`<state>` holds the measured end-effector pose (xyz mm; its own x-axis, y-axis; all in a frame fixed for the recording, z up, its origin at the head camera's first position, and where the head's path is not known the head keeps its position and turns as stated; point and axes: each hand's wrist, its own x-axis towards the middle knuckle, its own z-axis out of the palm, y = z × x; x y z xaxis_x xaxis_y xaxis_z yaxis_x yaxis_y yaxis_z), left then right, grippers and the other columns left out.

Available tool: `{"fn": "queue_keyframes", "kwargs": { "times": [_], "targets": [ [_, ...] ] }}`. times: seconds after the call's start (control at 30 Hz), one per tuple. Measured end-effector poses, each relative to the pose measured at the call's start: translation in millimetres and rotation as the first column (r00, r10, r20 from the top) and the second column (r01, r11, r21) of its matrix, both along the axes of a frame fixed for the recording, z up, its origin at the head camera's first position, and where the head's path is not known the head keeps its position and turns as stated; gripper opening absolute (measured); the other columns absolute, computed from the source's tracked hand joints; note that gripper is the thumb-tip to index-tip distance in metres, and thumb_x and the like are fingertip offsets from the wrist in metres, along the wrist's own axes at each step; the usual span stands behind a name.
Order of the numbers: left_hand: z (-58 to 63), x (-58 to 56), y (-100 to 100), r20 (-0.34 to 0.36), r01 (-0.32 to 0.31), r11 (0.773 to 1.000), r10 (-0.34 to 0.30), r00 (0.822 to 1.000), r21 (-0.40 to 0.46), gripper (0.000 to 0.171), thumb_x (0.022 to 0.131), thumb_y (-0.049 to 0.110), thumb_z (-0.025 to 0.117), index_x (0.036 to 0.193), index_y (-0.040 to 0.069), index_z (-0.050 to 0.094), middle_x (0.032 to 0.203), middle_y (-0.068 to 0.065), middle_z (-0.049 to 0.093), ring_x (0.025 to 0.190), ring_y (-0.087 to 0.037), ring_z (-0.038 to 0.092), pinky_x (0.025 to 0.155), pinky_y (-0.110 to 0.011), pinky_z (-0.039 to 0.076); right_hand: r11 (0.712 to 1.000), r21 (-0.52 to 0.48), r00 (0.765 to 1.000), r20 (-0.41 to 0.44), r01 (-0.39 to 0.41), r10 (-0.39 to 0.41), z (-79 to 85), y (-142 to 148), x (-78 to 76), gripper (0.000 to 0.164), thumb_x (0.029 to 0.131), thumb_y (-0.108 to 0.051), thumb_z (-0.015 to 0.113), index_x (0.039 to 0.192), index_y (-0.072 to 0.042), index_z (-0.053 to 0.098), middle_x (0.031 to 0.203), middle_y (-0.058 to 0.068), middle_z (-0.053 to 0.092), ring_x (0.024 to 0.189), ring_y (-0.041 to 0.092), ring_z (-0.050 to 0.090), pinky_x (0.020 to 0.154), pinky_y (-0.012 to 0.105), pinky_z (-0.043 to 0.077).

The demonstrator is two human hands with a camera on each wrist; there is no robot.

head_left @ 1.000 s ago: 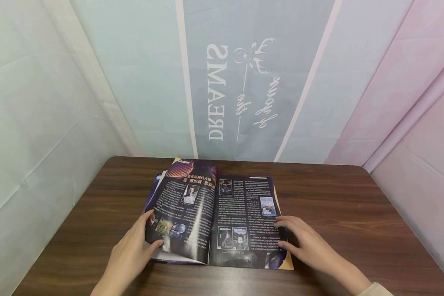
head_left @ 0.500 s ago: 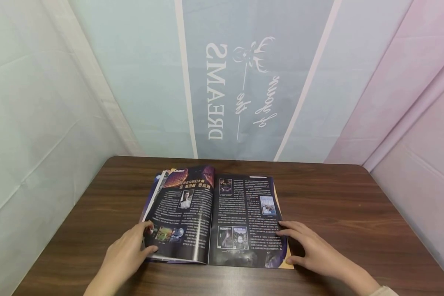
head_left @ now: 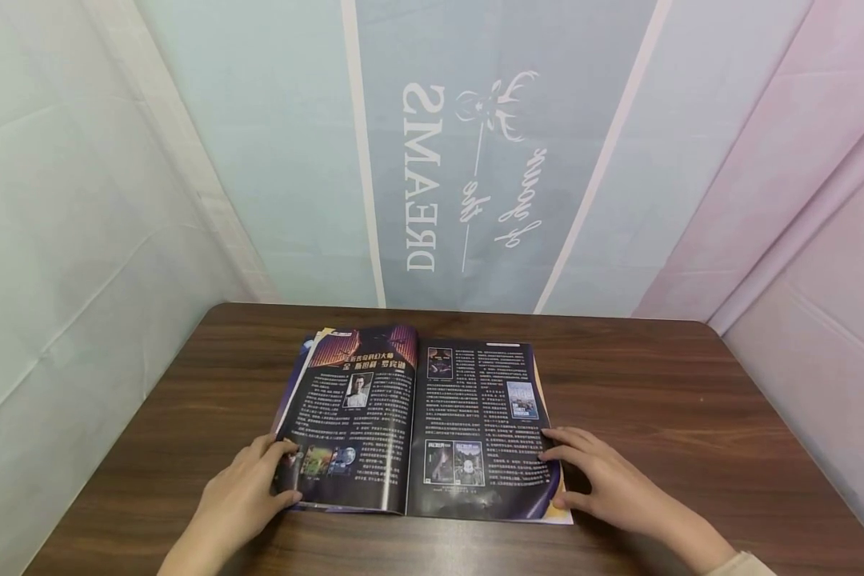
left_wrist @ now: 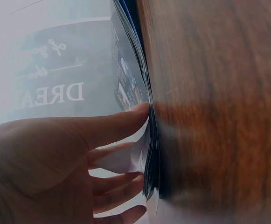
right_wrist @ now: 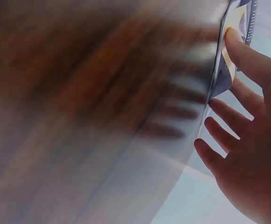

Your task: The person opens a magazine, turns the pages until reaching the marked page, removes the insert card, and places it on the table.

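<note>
An open magazine (head_left: 446, 432) lies on the wooden table, its dark pages covered in white text and small pictures. My left hand (head_left: 234, 496) holds its left edge, with the thumb on the near left corner and the fingers along the side. In the left wrist view, the left thumb (left_wrist: 121, 123) presses against the stacked page edges. My right hand (head_left: 608, 480) rests at the lower right edge, fingers extended. The right wrist view shows the right thumb (right_wrist: 238, 44) touching a bent page corner with yellow (right_wrist: 227, 51) showing; the other fingers are spread.
The brown wooden table (head_left: 655, 384) extends around the magazine on all sides. Behind it hangs a pale fabric backdrop (head_left: 302, 160) with mirrored lettering. White fabric (head_left: 65, 240) encloses the left side, and pinkish fabric (head_left: 828, 264) the right.
The raised left page has settled flatter onto the left side. My left hand has moved left and slightly down with it. The right hand has shifted a little outward, its thumb now at the corner.
</note>
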<state>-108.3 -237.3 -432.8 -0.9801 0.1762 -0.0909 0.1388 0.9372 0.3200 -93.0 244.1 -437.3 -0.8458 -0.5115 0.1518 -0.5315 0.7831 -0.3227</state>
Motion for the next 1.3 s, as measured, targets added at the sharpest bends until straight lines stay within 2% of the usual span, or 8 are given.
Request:
{"fn": "queue_keyframes", "kwargs": {
  "times": [0.17, 0.3, 0.43, 0.57, 0.73, 0.87, 1.07, 1.3],
  "targets": [
    [0.1, 0.3, -1.2, -0.005, -0.007, 1.0, 0.007, 1.0, -0.003, 0.065, 0.073, 0.033, 0.088, 0.127, 0.009, 0.062, 0.143, -0.029, 0.042, 0.115, -0.046, 0.053, 0.071, -0.058, 0.054, 1.0, -0.001, 0.998, 0.066, 0.019, -0.019, 3.7, -0.9, -3.7, 0.041, 0.079, -0.031, 0.083, 0.115, -0.018, 0.07, 0.139, 0.011, 0.056, 0.129, 0.04, 0.047, 0.099, 0.064, 0.042],
    [1.2, 1.0, 1.9, -0.043, 0.004, 1.0, -0.005, 0.999, -0.013, 0.06, 0.075, 0.031, 0.086, 0.126, 0.009, 0.063, 0.14, -0.027, 0.048, 0.116, -0.046, 0.054, 0.079, -0.062, 0.052, 1.0, 0.002, 0.997, 0.079, 0.027, -0.027, 6.9, -2.6, -6.3, 0.038, 0.08, -0.031, 0.082, 0.113, -0.017, 0.07, 0.138, 0.011, 0.057, 0.129, 0.04, 0.047, 0.1, 0.064, 0.041],
    [5.0, 3.5, 10.3, -0.116, 0.016, 1.0, -0.014, 0.993, 0.016, 0.05, 0.082, 0.028, 0.081, 0.125, 0.009, 0.065, 0.134, -0.02, 0.057, 0.116, -0.042, 0.056, 0.086, -0.062, 0.05, 1.0, 0.005, 0.999, 0.046, 0.026, -0.026, 10.2, -5.0, -6.9, 0.038, 0.079, -0.03, 0.083, 0.112, -0.015, 0.07, 0.136, 0.011, 0.057, 0.128, 0.038, 0.048, 0.1, 0.064, 0.041],
    [9.5, 5.9, 22.2, -0.183, 0.029, 0.998, -0.018, 0.983, 0.06, 0.04, 0.088, 0.027, 0.076, 0.124, 0.013, 0.067, 0.129, -0.013, 0.063, 0.115, -0.038, 0.06, 0.087, -0.06, 0.051, 1.0, 0.021, 0.999, -0.04, 0.022, -0.022, 13.1, -8.8, -7.2, 0.04, 0.077, -0.032, 0.084, 0.11, -0.015, 0.071, 0.133, 0.009, 0.06, 0.126, 0.036, 0.051, 0.1, 0.06, 0.043],
    [12.0, 8.4, 39.0, -0.262, 0.055, 0.993, -0.025, 0.965, 0.107, 0.034, 0.087, 0.024, 0.077, 0.119, 0.017, 0.069, 0.122, -0.007, 0.067, 0.109, -0.031, 0.064, 0.085, -0.055, 0.054, 1.0, 0.016, 0.984, -0.179, 0.015, -0.012, 15.1, -13.6, -9.4, 0.04, 0.073, -0.032, 0.086, 0.107, -0.016, 0.072, 0.128, 0.008, 0.063, 0.122, 0.035, 0.055, 0.098, 0.057, 0.045],
    [13.8, 9.8, 53.1, -0.31, 0.074, 0.989, -0.031, 0.95, 0.13, 0.033, 0.086, 0.023, 0.079, 0.117, 0.02, 0.069, 0.115, -0.002, 0.07, 0.097, -0.021, 0.067, 0.082, -0.05, 0.056, 1.0, -0.009, 0.972, -0.237, 0.011, -0.013, 19.9, -18.4, -10.9, 0.039, 0.073, -0.031, 0.086, 0.106, -0.018, 0.071, 0.127, 0.008, 0.064, 0.121, 0.034, 0.055, 0.098, 0.057, 0.044],
    [19.5, 11.8, 73.4, -0.338, 0.094, 0.982, -0.034, 0.94, 0.164, 0.04, 0.087, 0.026, 0.077, 0.126, 0.021, 0.066, 0.121, -0.003, 0.068, 0.108, -0.025, 0.065, 0.092, -0.056, 0.051, 0.997, -0.055, 0.972, -0.228, 0.046, -0.058, 30.7, -26.6, -12.6, 0.038, 0.073, -0.029, 0.086, 0.106, -0.018, 0.07, 0.131, 0.008, 0.062, 0.126, 0.031, 0.052, 0.102, 0.053, 0.04],
    [22.8, 13.7, 92.7, -0.428, 0.207, 0.963, -0.117, 0.896, 0.171, 0.037, 0.087, 0.027, 0.077, 0.122, 0.024, 0.067, 0.119, 0.003, 0.069, 0.11, -0.019, 0.064, 0.09, -0.046, 0.054, 0.99, -0.129, 0.969, -0.229, 0.064, -0.092, 40.6, -37.9, -16.8, 0.037, 0.074, -0.029, 0.087, 0.104, -0.018, 0.068, 0.134, 0.007, 0.06, 0.129, 0.031, 0.048, 0.104, 0.053, 0.038]
  ]
}}
